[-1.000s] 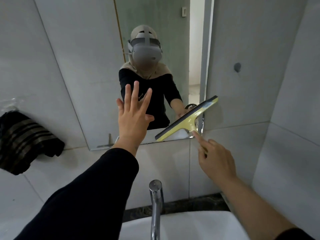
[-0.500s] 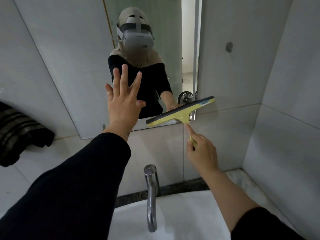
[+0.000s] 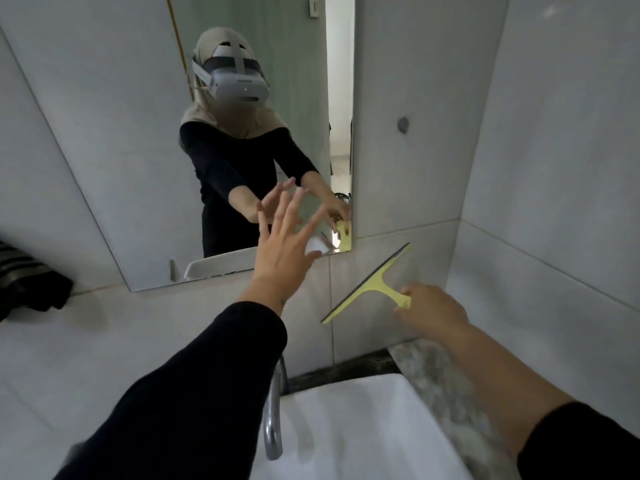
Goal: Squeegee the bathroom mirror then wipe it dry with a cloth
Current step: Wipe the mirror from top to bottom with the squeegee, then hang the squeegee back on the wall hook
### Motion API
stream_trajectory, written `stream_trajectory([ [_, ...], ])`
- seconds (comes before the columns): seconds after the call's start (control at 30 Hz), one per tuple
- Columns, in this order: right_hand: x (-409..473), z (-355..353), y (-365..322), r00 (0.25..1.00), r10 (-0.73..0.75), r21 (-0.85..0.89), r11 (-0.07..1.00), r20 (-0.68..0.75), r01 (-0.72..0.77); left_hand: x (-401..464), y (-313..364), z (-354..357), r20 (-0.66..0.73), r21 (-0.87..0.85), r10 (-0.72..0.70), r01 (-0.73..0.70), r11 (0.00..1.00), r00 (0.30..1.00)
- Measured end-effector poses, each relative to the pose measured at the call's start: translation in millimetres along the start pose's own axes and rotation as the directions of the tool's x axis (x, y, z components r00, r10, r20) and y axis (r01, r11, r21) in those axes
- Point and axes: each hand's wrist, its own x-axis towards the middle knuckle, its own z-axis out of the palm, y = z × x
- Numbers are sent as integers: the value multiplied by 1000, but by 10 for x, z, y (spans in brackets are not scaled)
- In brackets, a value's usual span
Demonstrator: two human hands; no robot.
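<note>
Right hand (image 3: 433,306) fingers clamped on squeegee (image 3: 369,284), low right, off mirror (image 3: 138,133); left hand (image 3: 282,244) fingers splayed. Restart strokes high, blade flat.

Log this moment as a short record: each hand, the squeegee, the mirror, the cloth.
left hand: open, fingers spread, raised at the mirror's lower edge
right hand: gripping the squeegee handle
squeegee: yellow, blade tilted, over wall tile below the mirror
mirror: on wall above the sink
cloth: dark striped, left ledge, untouched
</note>
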Motion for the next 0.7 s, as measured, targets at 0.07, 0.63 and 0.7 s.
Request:
stream_trajectory([
  [0.07,-30,-308,30,998,-11,-115,993,62,18,3,283,60,98,-93,116,-106,990,988],
  [0.63,64,-1743,-161,925,-344,-513,830,-161,219,287,823,-2,-120,43,497,-495,868,860],
  [0.7,129,-1754,-244,936,-295,-423,885,-192,192,306,803,-79,-136,43,445,-443,895,885],
])
